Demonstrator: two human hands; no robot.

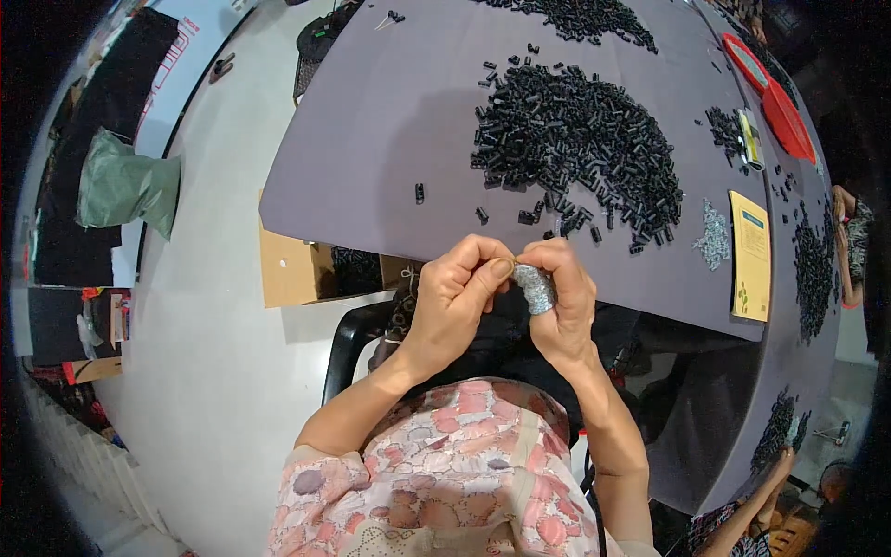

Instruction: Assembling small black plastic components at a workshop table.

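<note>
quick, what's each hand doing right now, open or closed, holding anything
Left hand: closed, fingertips pinched on something too small to identify.
Right hand: closed, its grey-wrapped thumb pressed to the same spot.

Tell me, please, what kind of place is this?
Probably a small assembly workshop: a grey table bears piles of small black parts, both hands work at its edge, and another person's hand reaches a pile.

Up past the fingers, a big grey counter [390,121] with a heap of small black tubes [580,139]. Another black heap [580,17] farther up at the far edge. Off to the right, a little silver pile [714,235], a yellow card [750,255] and two red lids [775,93]. Left and just below the counter edge, a brown cardboard box [288,269]. Far left, a green sack [125,186] on the pale floor [213,371].
</note>
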